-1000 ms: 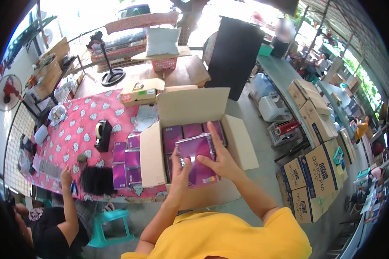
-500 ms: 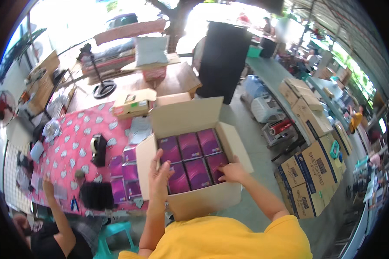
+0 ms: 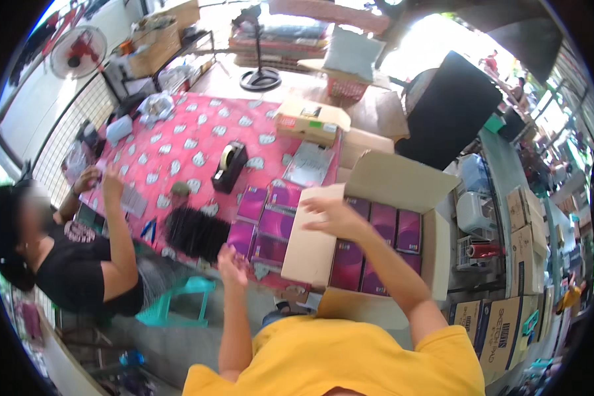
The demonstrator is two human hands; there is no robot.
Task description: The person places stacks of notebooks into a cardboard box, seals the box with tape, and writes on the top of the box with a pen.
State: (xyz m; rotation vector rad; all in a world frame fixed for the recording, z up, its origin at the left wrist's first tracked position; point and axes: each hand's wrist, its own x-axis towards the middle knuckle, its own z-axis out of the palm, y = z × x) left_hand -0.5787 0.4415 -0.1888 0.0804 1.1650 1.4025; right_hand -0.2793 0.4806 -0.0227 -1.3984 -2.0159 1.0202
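Stretching across the middle of the view, a wide counter (image 3: 178, 168) lies under a pink cloth printed with white cat-head shapes. At its left side a co-worker in a black top (image 3: 79, 264) has both hands raised over the cloth. To the right of the cloth, a tan cardboard box (image 3: 402, 181) gapes with its flaps folded out, and purple-covered rectangular books (image 3: 383, 224) sit in rows inside it. More purple-covered books in stacks (image 3: 276, 224) rest on the counter just left of the box's left flap. A teal plastic stool (image 3: 178, 303) stands on the floor before the counter. Beside the stacks is a dark, bristly-looking black bundle (image 3: 196, 233). The person's right hand (image 3: 333, 218) is over the left flap, its grip wide, fingers spread leftward and holding nothing visible. The left hand (image 3: 232, 266) is at the near edge of the stacks, its grip loosely parted; whether it touches them cannot be told. Behind the stacks stands a black tape dispenser (image 3: 230, 167), and left of the bundle lie slim blue-handled pliers (image 3: 150, 231).
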